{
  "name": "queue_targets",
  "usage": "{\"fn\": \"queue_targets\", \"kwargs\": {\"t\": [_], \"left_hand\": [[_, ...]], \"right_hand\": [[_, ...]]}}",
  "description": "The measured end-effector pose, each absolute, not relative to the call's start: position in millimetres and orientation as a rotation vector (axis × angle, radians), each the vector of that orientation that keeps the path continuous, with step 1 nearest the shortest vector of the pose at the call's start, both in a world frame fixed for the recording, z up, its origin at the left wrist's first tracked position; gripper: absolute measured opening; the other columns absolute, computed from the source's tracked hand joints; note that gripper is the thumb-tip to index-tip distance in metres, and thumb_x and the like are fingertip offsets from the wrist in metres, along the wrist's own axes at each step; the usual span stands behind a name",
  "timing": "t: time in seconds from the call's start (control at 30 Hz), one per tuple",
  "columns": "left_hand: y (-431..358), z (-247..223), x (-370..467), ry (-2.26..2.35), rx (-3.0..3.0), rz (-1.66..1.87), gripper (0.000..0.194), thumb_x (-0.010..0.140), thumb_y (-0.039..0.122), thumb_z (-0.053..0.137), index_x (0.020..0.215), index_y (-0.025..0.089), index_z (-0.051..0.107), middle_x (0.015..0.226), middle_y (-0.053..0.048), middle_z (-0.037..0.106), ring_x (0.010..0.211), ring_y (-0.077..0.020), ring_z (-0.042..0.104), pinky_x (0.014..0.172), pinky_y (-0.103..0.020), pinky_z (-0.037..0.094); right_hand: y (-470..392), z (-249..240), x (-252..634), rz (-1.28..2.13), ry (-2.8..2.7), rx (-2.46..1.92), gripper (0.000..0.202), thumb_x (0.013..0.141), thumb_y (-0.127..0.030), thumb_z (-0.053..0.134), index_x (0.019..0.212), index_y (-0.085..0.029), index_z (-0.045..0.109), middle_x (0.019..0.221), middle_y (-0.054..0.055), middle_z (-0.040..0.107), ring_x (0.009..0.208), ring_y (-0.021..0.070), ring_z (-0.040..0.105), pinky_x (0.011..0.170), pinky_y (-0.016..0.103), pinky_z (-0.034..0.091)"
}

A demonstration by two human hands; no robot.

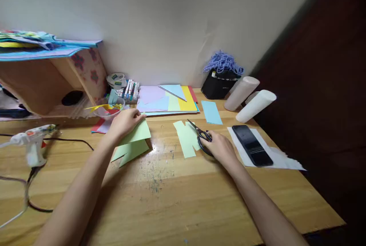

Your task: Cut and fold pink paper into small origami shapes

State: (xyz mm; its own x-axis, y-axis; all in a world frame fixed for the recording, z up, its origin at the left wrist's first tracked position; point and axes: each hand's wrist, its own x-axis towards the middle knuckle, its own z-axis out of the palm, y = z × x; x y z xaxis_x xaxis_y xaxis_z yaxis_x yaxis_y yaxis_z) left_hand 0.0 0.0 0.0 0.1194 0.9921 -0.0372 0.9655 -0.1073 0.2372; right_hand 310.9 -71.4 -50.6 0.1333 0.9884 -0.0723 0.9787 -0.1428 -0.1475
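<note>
My left hand point(127, 123) is closed on a piece of light green paper point(138, 133), pinching its upper edge. Below that sheet, more green paper point(133, 152) with a slanting cut edge shows over the table. My right hand point(220, 147) grips the black handles of a pair of scissors point(201, 134), whose blades point away to the upper left. Under the scissors lies a cut piece of green paper point(184, 141) with notches in its edges. Part of this piece is hidden by the scissors and my fingers.
At left are a glue gun point(36, 143) with cords and a cardboard box point(82, 74). Coloured sheets point(154, 94) and markers point(131, 89) lie along the wall. A blue paper strip point(211, 112), white rolls point(256, 106) and a phone point(252, 145) are at right.
</note>
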Motion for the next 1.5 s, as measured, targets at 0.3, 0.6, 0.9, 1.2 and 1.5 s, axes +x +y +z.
{"fn": "queue_targets", "kwargs": {"t": [0.3,0.6,0.9,1.2,1.5], "left_hand": [[-5.1,-14.0,11.2,2.137,2.262,0.193,0.032,0.078,0.034,0.053,0.106,0.019,0.053,0.109,-0.011,0.057,0.104,-0.0251,0.053,0.074,-0.030,0.044],[-3.2,-17.9,0.2,2.143,1.973,-0.230,0.047,0.071,0.048,0.056,0.104,0.014,0.058,0.116,-0.015,0.058,0.105,-0.0301,0.054,0.077,-0.035,0.045],[-4.6,-17.4,2.6,2.012,1.973,-0.209,0.048,0.066,0.053,0.059,0.100,0.019,0.056,0.114,-0.011,0.061,0.103,-0.0262,0.056,0.073,-0.029,0.044],[-22.5,-17.3,11.0,1.866,2.058,-0.196,0.040,0.060,0.040,0.069,0.088,0.013,0.057,0.102,-0.017,0.063,0.095,-0.0310,0.059,0.071,-0.032,0.044],[-61.3,-29.4,-8.5,1.860,2.030,0.262,0.026,0.076,0.037,0.052,0.095,0.018,0.052,0.098,-0.009,0.064,0.091,-0.0234,0.058,0.069,-0.028,0.040]], "right_hand": [[-67.2,-55.7,323.7,-0.028,-1.934,-2.362,0.032,0.084,-0.038,0.049,0.093,-0.010,0.061,0.094,0.016,0.065,0.094,0.0302,0.057,0.075,0.035,0.042],[-82.7,-76.8,282.6,0.342,-2.317,-1.720,0.066,0.075,-0.035,0.056,0.132,-0.006,0.039,0.138,0.016,0.040,0.128,0.0291,0.035,0.103,0.040,0.034],[-76.5,-82.7,279.6,0.292,-2.138,-1.749,0.029,0.081,-0.010,0.043,0.104,-0.013,0.061,0.118,0.012,0.058,0.111,0.0233,0.053,0.095,0.035,0.041],[-57.6,-78.9,267.0,0.418,-1.918,-2.016,0.067,0.067,-0.036,0.068,0.123,-0.008,0.042,0.118,0.019,0.050,0.114,0.0309,0.046,0.090,0.037,0.040],[-33.4,-68.2,270.9,0.712,-2.147,-1.967,0.025,0.064,-0.032,0.065,0.084,-0.017,0.060,0.084,0.006,0.064,0.078,0.0210,0.059,0.061,0.026,0.039]]}}
